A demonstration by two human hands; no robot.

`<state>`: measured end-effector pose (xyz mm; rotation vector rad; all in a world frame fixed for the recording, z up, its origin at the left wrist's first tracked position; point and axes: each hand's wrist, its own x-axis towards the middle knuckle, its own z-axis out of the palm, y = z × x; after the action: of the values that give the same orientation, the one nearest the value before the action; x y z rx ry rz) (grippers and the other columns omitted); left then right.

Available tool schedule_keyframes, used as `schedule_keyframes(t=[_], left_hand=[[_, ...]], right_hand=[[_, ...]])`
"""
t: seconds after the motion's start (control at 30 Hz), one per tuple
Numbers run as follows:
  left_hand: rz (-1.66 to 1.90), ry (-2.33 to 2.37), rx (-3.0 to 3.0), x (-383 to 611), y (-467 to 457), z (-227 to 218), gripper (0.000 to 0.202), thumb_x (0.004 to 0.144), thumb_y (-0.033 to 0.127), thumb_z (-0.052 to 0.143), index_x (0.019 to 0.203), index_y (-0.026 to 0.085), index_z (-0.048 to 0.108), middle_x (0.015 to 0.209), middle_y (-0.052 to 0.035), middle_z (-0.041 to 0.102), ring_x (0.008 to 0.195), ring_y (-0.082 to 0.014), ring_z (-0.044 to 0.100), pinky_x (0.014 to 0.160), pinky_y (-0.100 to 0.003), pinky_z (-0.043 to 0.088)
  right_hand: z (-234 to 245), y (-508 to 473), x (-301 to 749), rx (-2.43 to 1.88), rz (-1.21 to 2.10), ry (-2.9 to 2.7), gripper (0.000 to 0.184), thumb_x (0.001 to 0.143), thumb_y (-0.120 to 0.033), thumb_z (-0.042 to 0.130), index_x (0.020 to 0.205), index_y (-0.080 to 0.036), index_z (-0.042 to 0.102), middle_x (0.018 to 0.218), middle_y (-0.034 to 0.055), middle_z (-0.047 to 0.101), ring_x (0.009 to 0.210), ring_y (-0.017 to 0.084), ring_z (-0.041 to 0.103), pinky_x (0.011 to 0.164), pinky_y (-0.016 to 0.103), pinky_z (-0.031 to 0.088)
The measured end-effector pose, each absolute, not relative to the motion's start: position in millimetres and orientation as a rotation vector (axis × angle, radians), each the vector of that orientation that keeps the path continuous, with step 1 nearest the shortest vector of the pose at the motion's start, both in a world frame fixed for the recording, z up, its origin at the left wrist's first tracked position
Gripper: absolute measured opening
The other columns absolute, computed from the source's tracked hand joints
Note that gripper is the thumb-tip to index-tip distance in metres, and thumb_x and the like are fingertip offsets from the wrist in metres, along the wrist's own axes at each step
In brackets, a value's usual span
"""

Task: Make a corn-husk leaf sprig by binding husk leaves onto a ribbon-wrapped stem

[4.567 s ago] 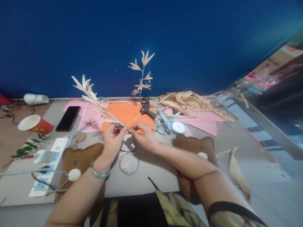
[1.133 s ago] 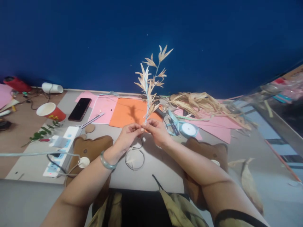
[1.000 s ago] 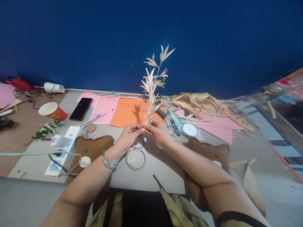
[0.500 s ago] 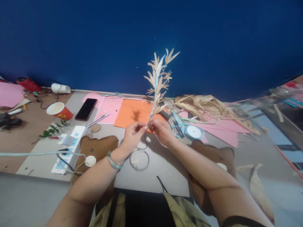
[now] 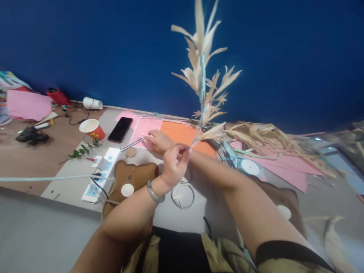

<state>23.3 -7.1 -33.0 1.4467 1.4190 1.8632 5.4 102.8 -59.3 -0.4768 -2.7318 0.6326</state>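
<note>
My left hand (image 5: 174,163), a bracelet on its wrist, pinches the base of a branch of dried husk leaves (image 5: 202,79) between thumb and fingertips. Pale blue wrapping runs up its stem, and the branch stands upright against the blue wall. Crossing behind the left hand, my right hand (image 5: 159,141) stretches over the pink and orange paper (image 5: 180,132). Its fingers are apart, with the tips at the end of a slim silvery tool (image 5: 133,144) lying on the table; I cannot tell whether they touch it. A thin wire loop (image 5: 182,196) lies below the hands.
On the left are a phone (image 5: 120,129), a paper cup (image 5: 92,129), a green sprig (image 5: 82,151) and a power strip (image 5: 102,174) with cords. Dried husks (image 5: 261,138) and a ribbon spool (image 5: 250,167) lie right. Brown bear-shaped pads (image 5: 138,174) flank the loop.
My right hand has let go of the stem and moved left, passing behind my left hand to the silvery tool. The branch appears higher and larger, and the view has shifted left.
</note>
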Motion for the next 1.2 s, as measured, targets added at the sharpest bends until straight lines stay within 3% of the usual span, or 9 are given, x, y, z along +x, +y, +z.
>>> schedule_keyframes(t=[0.07, 0.13, 0.27, 0.37, 0.5, 0.73, 1.0, 1.2], left_hand=[[1.894, 1.435, 1.434, 19, -5, -31, 0.017, 0.086, 0.034, 0.056, 0.083, 0.018, 0.060, 0.078, -0.0046, 0.063, 0.075, -0.0159, 0.059, 0.075, -0.030, 0.045], [1.917, 1.431, 1.420, 16, -4, -30, 0.017, 0.086, 0.034, 0.055, 0.084, 0.018, 0.060, 0.078, -0.0049, 0.063, 0.075, -0.0158, 0.059, 0.074, -0.030, 0.045], [1.921, 1.447, 1.435, 16, -3, -29, 0.016, 0.087, 0.033, 0.056, 0.085, 0.017, 0.061, 0.081, -0.0054, 0.065, 0.077, -0.0159, 0.060, 0.077, -0.030, 0.046], [1.935, 1.415, 1.437, 17, -4, -28, 0.015, 0.087, 0.031, 0.055, 0.085, 0.017, 0.061, 0.082, -0.0059, 0.065, 0.079, -0.0161, 0.061, 0.078, -0.029, 0.047], [1.925, 1.363, 1.466, 18, -6, -26, 0.014, 0.088, 0.029, 0.054, 0.086, 0.016, 0.060, 0.084, -0.0069, 0.066, 0.081, -0.0164, 0.062, 0.077, -0.029, 0.048], [1.863, 1.384, 1.461, 21, -7, -28, 0.012, 0.088, 0.028, 0.053, 0.087, 0.018, 0.060, 0.086, -0.0077, 0.068, 0.082, -0.0177, 0.063, 0.077, -0.031, 0.049], [1.801, 1.378, 1.465, 24, -8, -30, 0.016, 0.088, 0.030, 0.052, 0.087, 0.018, 0.061, 0.085, -0.0082, 0.068, 0.083, -0.0188, 0.063, 0.072, -0.030, 0.051], [1.817, 1.332, 1.524, 26, -8, -32, 0.011, 0.087, 0.026, 0.053, 0.087, 0.017, 0.061, 0.084, -0.0076, 0.068, 0.083, -0.0186, 0.063, 0.074, -0.031, 0.051]], right_hand=[[-63, 101, -21, -0.355, 0.365, -2.860, 0.030, 0.094, -0.031, 0.042, 0.116, -0.016, 0.058, 0.116, 0.0160, 0.052, 0.103, 0.026, 0.044, 0.088, 0.042, 0.034], [-67, 102, -37, -0.281, 0.223, -2.937, 0.028, 0.095, -0.030, 0.042, 0.109, -0.013, 0.060, 0.106, 0.0158, 0.054, 0.098, 0.025, 0.043, 0.085, 0.041, 0.034], [-72, 116, -42, -0.202, 0.207, -2.922, 0.020, 0.092, -0.028, 0.047, 0.093, -0.013, 0.060, 0.099, 0.0128, 0.054, 0.094, 0.023, 0.042, 0.082, 0.038, 0.032], [-72, 125, -30, -0.258, 0.447, -2.818, 0.012, 0.091, -0.023, 0.048, 0.094, -0.015, 0.055, 0.093, 0.0080, 0.055, 0.086, 0.019, 0.044, 0.081, 0.035, 0.034], [-65, 124, -7, -0.436, 1.002, -2.590, 0.014, 0.091, -0.026, 0.046, 0.101, -0.017, 0.048, 0.082, 0.0014, 0.052, 0.068, 0.013, 0.042, 0.065, 0.027, 0.037], [-51, 109, 19, -0.386, 1.671, -2.291, 0.035, 0.090, -0.050, 0.045, 0.089, -0.018, 0.059, 0.063, -0.0039, 0.046, 0.056, 0.009, 0.041, 0.053, 0.023, 0.035], [-47, 98, 40, -0.506, 2.055, -2.016, 0.043, 0.077, -0.058, 0.060, 0.078, -0.015, 0.059, 0.051, -0.0068, 0.040, 0.045, 0.007, 0.034, 0.045, 0.021, 0.025], [-40, 88, 47, -0.627, 1.972, -1.925, 0.046, 0.068, -0.061, 0.067, 0.065, -0.016, 0.059, 0.048, -0.0049, 0.040, 0.045, 0.007, 0.033, 0.043, 0.023, 0.022]])
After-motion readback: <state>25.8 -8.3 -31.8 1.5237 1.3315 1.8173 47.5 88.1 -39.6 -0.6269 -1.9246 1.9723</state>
